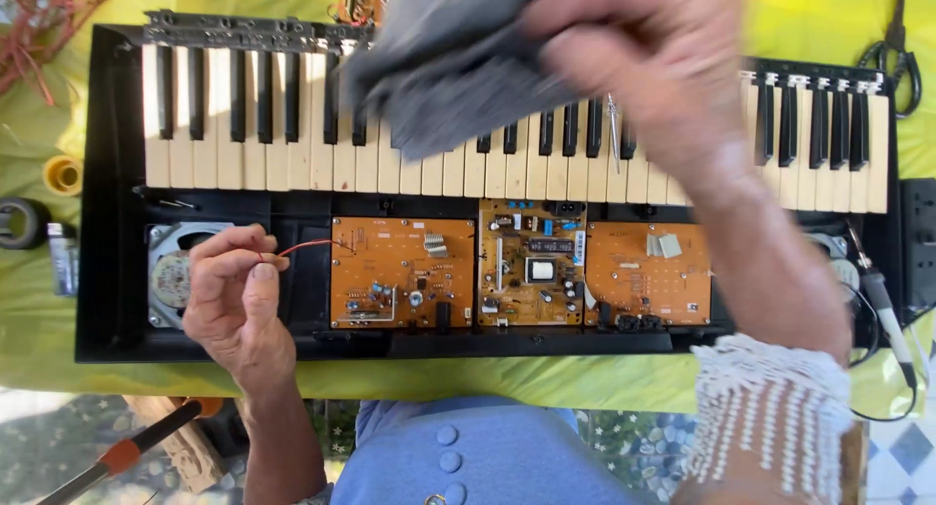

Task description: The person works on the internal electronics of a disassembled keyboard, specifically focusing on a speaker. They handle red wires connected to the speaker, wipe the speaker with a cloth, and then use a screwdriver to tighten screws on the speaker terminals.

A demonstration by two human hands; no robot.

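Note:
An opened electronic keyboard [107,271] lies across the yellow-green table, with its black and white keys [244,125] at the far side. Three orange circuit boards [402,271] sit in the near half of the case. My left hand [234,295] pinches a thin red wire [307,247] that runs from the left circuit board, just beside the round speaker [174,276]. My right hand [643,66], blurred, holds a grey cloth [439,66] over the middle keys.
A yellow tape roll [63,174], a black tape roll [18,222] and a small lighter [60,256] lie left of the case. Black scissors [897,57] rest at the far right. A soldering iron [887,315] lies at the right end. An orange-handled tool [127,451] sits below the table edge.

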